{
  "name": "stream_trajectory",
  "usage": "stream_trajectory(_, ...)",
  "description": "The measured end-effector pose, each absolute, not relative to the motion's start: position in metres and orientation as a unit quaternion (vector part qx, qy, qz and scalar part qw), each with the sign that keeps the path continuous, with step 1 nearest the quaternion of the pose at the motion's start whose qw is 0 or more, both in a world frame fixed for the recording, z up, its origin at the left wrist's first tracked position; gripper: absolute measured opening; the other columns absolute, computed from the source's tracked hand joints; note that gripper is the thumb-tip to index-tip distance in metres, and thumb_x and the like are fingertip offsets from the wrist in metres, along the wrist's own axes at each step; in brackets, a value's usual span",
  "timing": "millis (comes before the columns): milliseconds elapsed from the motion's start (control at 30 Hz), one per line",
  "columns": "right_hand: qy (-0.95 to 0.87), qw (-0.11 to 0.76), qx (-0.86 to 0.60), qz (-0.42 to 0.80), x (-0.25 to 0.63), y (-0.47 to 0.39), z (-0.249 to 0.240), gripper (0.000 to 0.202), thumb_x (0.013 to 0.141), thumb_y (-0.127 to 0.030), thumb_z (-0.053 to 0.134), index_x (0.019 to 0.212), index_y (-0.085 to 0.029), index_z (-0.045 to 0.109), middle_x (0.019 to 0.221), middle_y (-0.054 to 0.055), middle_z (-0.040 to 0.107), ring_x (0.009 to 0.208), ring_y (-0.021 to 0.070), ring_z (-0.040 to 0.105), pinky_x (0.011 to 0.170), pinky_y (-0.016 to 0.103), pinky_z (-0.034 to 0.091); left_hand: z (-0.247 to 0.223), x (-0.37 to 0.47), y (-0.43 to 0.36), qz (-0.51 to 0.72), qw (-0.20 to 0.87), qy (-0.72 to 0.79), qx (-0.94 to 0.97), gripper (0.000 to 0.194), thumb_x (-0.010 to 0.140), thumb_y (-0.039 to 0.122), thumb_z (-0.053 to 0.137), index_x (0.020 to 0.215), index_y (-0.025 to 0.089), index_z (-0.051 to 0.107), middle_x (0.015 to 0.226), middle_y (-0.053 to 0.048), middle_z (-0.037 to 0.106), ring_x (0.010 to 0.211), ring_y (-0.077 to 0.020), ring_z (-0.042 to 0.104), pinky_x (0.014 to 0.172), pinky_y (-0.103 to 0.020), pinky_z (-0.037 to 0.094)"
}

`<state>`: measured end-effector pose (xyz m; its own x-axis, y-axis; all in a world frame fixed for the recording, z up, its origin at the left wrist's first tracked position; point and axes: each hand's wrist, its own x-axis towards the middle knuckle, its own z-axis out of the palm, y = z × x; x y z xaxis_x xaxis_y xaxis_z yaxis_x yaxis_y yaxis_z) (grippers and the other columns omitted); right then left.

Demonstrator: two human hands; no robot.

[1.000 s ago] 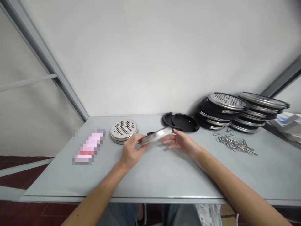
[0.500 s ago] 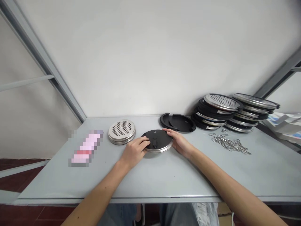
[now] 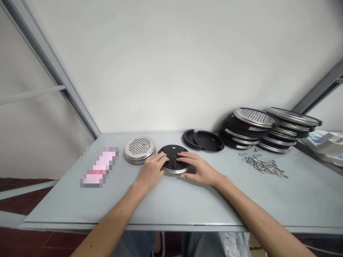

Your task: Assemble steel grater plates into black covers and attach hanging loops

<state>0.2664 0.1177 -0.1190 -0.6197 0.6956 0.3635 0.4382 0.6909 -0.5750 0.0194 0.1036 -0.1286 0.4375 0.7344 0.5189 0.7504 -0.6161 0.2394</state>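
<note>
A round black plastic cover (image 3: 169,166) lies on a silver metal grater disc (image 3: 175,172) on the tabletop in front of me. Near its far edge is a small hole, and a narrow raised tab runs along its middle. Gripping the left edge, my left hand (image 3: 153,167) has its fingertips on the black top. My right hand (image 3: 199,167) holds the right side, fingers over the top and thumb by the front rim. To the left sits a short stack of perforated metal grater discs (image 3: 139,147).
Empty black round covers (image 3: 207,141) overlap behind my hands. Tall leaning stacks of grater discs in black covers (image 3: 249,125) stand at the back right, with a heap of small metal clips (image 3: 264,165) before them. A blurred pink object (image 3: 100,166) lies at left.
My right hand has shifted left from the right rim onto the cover's top and front edge. The cover and disc have turned slightly and moved a little left.
</note>
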Motion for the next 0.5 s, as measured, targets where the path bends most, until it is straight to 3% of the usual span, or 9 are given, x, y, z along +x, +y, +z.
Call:
stream_trajectory(267,-0.895,0.28,-0.314,0.146,0.269,0.128,-0.131,0.051,0.089,-0.039,0.06,0.138,-0.028,0.05,0.143,0.009,0.05,0.139,0.0308,0.036,0.114,0.058,0.024,-0.13,0.015,0.104,-0.295,-0.056,-0.415,-0.859,0.045,0.084,0.022,0.065,0.128,0.019,0.057,0.136,-0.014,0.056,0.13,-0.0286,0.049,0.108,-0.049,0.041)
stream_trajectory(500,-0.884,0.301,-0.33,0.137,0.262,0.129,-0.138,0.045,0.09,-0.034,0.058,0.134,-0.027,0.055,0.139,0.01,0.054,0.134,0.0297,0.044,0.112,0.056,0.03,-0.136,0.018,0.106,-0.278,-0.023,-0.438,-0.855,0.045,0.088,0.018,0.057,0.132,0.015,0.054,0.14,-0.015,0.052,0.133,-0.0288,0.045,0.109,-0.05,0.039)
